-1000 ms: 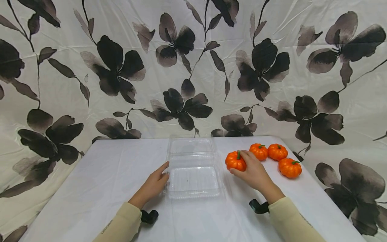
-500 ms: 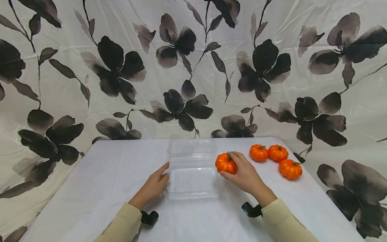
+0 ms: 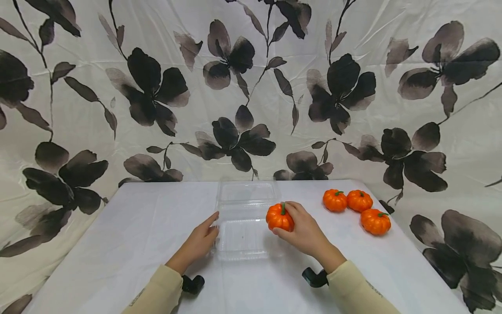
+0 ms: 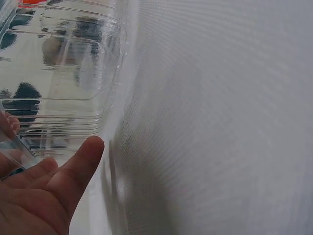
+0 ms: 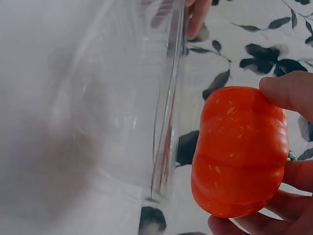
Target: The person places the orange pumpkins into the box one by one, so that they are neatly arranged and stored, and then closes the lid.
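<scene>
A clear plastic clamshell container (image 3: 248, 253) lies hinged open on the table, its lid (image 3: 247, 192) laid back on the far side. My left hand (image 3: 198, 242) is at its left edge, with fairly straight fingers right at the rim; the left wrist view shows a fingertip (image 4: 93, 147) by the ribbed plastic wall. My right hand (image 3: 307, 233) grips a small orange toy pumpkin (image 3: 276, 218) with a green stem, thumb on one side and fingers on the other. This pumpkin (image 5: 239, 154) is held over the container's right side, its underside showing in the right wrist view.
Three more orange pumpkins stand in a group at the back right: a left one (image 3: 334, 200), a rear one (image 3: 359, 200) and a front one (image 3: 375, 222). A white cloth (image 3: 137, 240) covers the table. Behind it hangs a floral curtain (image 3: 290, 109).
My right hand has carried the pumpkin leftward, from the table beside the container to over its right side. The left hand has stayed at the container's left edge.
</scene>
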Tool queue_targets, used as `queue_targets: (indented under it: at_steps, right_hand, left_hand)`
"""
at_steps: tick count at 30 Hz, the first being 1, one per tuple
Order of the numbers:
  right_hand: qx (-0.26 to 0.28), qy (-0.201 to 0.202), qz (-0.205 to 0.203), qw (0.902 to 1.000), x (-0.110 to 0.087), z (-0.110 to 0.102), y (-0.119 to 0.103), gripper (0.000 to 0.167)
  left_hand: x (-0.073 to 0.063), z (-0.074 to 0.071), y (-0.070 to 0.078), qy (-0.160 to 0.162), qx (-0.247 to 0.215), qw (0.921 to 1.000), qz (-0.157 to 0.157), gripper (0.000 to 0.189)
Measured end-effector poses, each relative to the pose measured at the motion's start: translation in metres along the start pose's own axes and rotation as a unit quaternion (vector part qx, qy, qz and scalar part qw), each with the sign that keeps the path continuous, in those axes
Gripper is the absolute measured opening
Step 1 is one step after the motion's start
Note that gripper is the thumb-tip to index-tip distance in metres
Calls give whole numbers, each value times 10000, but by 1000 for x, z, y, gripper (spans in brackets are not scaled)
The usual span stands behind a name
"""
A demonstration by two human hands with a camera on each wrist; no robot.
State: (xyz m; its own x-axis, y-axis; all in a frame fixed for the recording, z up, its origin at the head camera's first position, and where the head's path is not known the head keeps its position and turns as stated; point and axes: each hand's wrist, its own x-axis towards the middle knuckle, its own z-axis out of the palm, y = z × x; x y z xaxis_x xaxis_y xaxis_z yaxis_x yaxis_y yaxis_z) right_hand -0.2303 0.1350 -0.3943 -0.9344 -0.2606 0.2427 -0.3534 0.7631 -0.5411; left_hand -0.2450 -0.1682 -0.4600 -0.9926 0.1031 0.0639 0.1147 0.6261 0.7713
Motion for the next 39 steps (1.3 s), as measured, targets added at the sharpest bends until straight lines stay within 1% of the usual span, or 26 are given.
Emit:
queue_targets:
  at_steps: [7, 13, 17, 22, 29, 39]
  right_hand:
    - [127, -133, 16, 9998, 2, 13, -11, 72]
    - [183, -189, -228, 9994, 3, 26, -18, 71]
    - [251, -257, -353, 9987, 4, 33, -22, 70]
    - [287, -392, -386, 9981, 6, 41, -26, 70]
    - [386, -460, -471, 9971, 8, 50, -30, 70]
    - [339, -636, -433, 9965, 11, 60, -36, 72]
  left_hand:
    - [1, -1, -1, -16, 32, 10000, 44, 57]
    - [1, -1, 0, -52, 20, 10000, -21, 57]
    - [1, -2, 1, -30, 42, 10000, 1, 57]
    - [2, -2, 3, -56, -27, 10000, -4, 57]
    - [1, -1, 3, -56, 31, 10000, -16, 57]
    - [0, -1, 3, -87, 75, 9998, -164, 58]
